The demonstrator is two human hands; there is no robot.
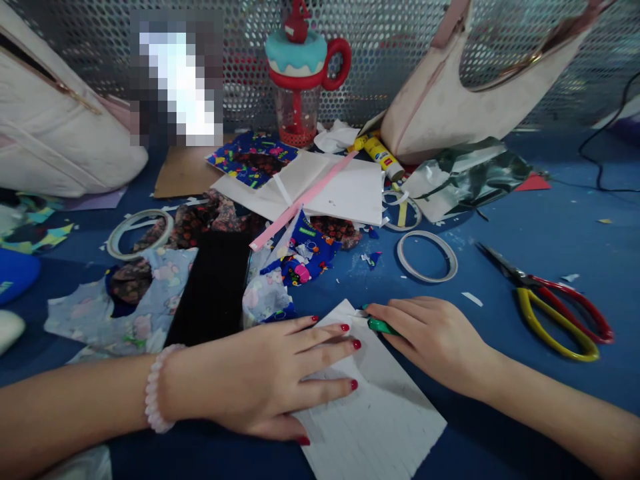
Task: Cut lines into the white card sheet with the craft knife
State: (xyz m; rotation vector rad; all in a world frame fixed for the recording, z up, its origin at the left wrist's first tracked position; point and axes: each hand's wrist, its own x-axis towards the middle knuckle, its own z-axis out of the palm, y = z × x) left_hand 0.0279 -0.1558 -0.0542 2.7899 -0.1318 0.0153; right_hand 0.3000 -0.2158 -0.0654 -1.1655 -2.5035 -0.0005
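Paper [380,413] lies flat on the blue table [525,220] near its front edge. The left hand [260,380] presses on it with fingers spread to pin it, while the right hand [435,337] closes around a green tool [381,325] at its top edge. Scissors [555,303] rest well apart.

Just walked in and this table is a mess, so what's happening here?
A person is working on a white sheet on the blue table. The left hand lies flat on the sheet, pinning it down. The right hand holds a green tool at the sheet's top edge, though most of it is hidden. Scissors, tape rolls and fabric scraps lie around, untouched.
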